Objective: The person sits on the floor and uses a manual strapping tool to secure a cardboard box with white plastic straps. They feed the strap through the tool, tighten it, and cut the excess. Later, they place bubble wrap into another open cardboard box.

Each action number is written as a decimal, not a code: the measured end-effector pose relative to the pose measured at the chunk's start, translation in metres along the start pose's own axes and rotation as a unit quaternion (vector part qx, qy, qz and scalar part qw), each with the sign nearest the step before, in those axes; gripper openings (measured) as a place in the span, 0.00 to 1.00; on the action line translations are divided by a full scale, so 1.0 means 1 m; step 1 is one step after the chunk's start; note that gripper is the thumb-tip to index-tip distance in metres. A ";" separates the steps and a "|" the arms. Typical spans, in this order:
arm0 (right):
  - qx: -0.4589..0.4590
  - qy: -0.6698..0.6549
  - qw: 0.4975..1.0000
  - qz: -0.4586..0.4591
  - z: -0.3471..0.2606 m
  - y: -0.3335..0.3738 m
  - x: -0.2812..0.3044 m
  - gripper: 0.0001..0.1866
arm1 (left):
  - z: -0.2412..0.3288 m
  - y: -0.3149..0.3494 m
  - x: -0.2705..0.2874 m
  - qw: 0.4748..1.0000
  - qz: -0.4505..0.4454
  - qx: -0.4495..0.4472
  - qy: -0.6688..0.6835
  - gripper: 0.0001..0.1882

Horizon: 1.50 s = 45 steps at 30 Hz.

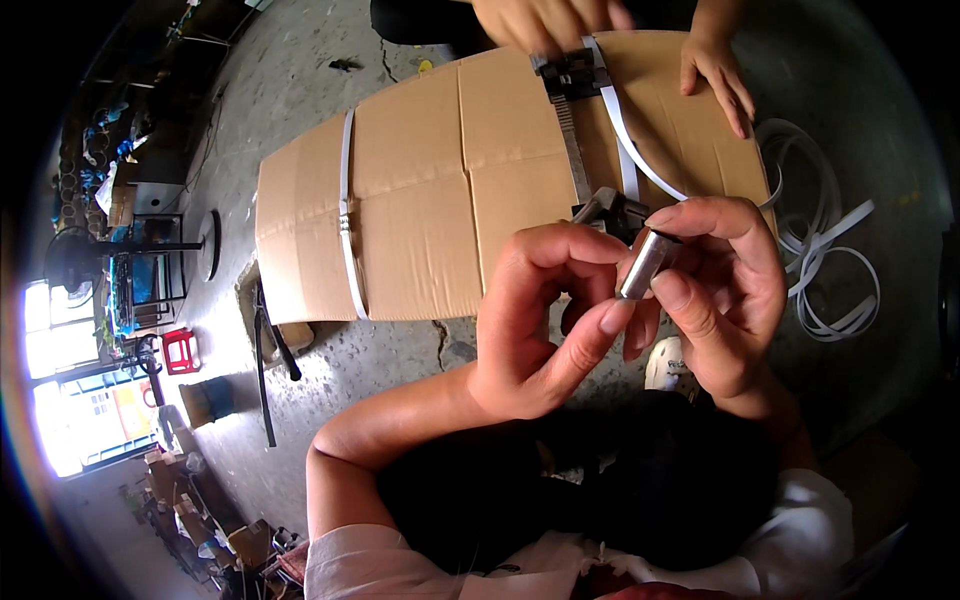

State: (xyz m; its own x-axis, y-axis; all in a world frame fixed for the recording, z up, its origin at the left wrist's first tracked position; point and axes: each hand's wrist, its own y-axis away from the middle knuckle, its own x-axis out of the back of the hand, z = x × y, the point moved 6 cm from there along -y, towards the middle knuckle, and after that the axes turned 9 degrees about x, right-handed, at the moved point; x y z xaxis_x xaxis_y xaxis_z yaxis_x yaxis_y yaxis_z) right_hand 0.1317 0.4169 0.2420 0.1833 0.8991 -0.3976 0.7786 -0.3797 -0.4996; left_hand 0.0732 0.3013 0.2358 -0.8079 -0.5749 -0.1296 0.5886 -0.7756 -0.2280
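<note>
A small silver metal clip (645,263) sits between the fingers of both my hands, held up over the near edge of a flat cardboard box (420,210). My left hand (545,320) pinches it from the left with thumb and forefinger. My right hand (725,290) grips it from the right, thumb on its lower end. A white plastic strap (628,150) runs across the box top toward my hands, beside a dark strapping tool (575,110). Another strap (347,215) with a metal seal is wrapped round the box on the left.
Another person's two hands (545,22) (715,75) rest on the far edge of the box. Loose coils of white strap (825,240) lie on the concrete floor at right. A black bar (262,360) and a red stool (180,350) stand at left.
</note>
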 end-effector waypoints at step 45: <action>0.201 0.277 0.934 -0.104 -0.040 0.004 -0.020 0.20 | 0.040 -0.001 0.000 0.956 0.007 -0.141 -0.258 0.07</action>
State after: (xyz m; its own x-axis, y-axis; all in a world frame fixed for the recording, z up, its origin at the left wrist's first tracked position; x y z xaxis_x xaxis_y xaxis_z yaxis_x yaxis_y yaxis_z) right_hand 0.1551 0.4063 0.2784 0.4218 0.8950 0.1447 0.5647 -0.1345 -0.8143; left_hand 0.0735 0.2916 0.2744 -0.6344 -0.6927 0.3432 0.5085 -0.7083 -0.4896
